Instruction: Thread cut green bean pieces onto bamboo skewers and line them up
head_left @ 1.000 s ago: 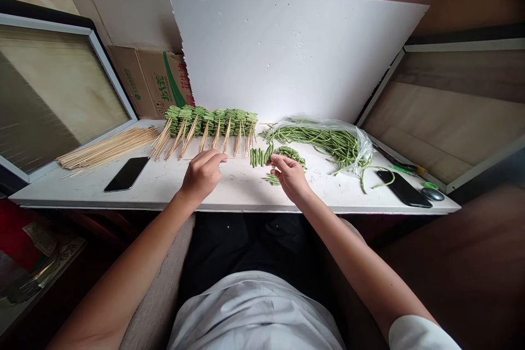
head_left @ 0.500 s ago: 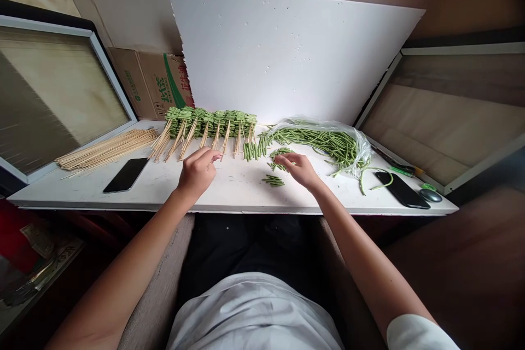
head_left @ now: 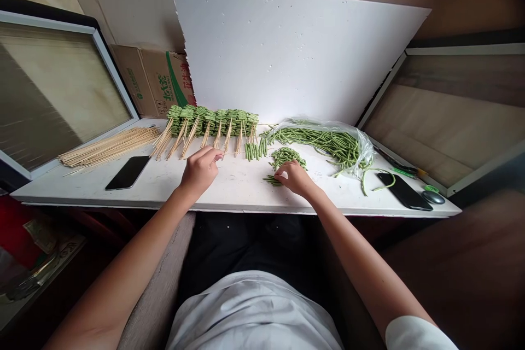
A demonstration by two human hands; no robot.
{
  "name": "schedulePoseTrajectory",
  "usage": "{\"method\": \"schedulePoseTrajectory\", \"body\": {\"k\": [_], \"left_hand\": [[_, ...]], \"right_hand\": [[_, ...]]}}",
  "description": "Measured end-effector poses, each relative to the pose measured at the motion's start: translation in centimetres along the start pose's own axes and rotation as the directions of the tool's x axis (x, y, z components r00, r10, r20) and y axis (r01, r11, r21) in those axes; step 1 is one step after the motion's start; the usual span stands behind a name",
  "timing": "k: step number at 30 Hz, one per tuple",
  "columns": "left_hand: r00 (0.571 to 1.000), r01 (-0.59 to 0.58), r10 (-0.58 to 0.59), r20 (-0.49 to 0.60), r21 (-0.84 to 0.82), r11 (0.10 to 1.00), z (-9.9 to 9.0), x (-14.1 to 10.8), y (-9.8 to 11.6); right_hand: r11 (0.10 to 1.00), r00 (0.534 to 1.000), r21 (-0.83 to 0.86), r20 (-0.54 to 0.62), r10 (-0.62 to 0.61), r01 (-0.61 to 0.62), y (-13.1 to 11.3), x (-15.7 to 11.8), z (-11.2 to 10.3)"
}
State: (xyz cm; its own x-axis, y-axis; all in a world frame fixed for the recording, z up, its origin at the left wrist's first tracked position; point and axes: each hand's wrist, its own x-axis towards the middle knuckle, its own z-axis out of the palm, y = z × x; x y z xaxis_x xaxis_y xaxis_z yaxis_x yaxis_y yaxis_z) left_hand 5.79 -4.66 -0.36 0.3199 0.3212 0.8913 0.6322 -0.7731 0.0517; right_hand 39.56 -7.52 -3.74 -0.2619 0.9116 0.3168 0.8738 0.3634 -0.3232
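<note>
My left hand point(head_left: 200, 171) is closed on a thin wooden skewer point(head_left: 233, 152) that points right, toward a short row of cut green bean pieces point(head_left: 256, 150). My right hand point(head_left: 296, 178) has its thumb and fingers bent together at a small group of bean pieces point(head_left: 270, 180); what lies between the fingertips is too small to make out. Just behind it is a pile of cut beans point(head_left: 287, 155). Skewered beans point(head_left: 213, 119) stand stacked at the back, their sticks toward me. Long beans point(head_left: 324, 139) lie in a clear plastic bag behind on the right.
Loose skewers point(head_left: 109, 146) and a black phone point(head_left: 128, 173) lie on the white table point(head_left: 229, 197) at left. Another phone point(head_left: 404, 191) and a dark round object point(head_left: 432, 197) are at right. A white board point(head_left: 303, 54) and a cardboard box point(head_left: 151, 81) stand behind.
My right hand has moved from the bean pile toward me, down to the small group of pieces. My left hand keeps the skewer in nearly the same place. The view has shifted slightly.
</note>
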Motion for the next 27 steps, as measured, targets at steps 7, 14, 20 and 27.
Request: {"method": "schedulePoseTrajectory", "body": {"k": [7,14,20,27], "left_hand": [[1.000,-0.018,0.018,-0.008,-0.026,0.999,0.0,0.0,0.1],[0.999,-0.001,0.000,-0.035,-0.031,1.000,-0.8,0.7,0.5],[0.999,-0.032,0.030,-0.038,-0.064,0.997,-1.0,0.9,1.5],[0.998,-0.039,0.036,-0.042,-0.085,0.996,-0.9,1.0,2.0]], "right_hand": [[0.967,0.992,0.245,-0.093,0.090,-0.065,0.1,0.4,0.0],[0.379,0.945,0.911,0.033,0.326,-0.163,-0.9,0.6,-3.0],[-0.063,0.956,0.992,0.120,0.269,-0.107,-3.0,0.4,-4.6],[-0.096,0.961,0.991,0.117,0.251,-0.096,-3.6,0.3,-4.6]]}}
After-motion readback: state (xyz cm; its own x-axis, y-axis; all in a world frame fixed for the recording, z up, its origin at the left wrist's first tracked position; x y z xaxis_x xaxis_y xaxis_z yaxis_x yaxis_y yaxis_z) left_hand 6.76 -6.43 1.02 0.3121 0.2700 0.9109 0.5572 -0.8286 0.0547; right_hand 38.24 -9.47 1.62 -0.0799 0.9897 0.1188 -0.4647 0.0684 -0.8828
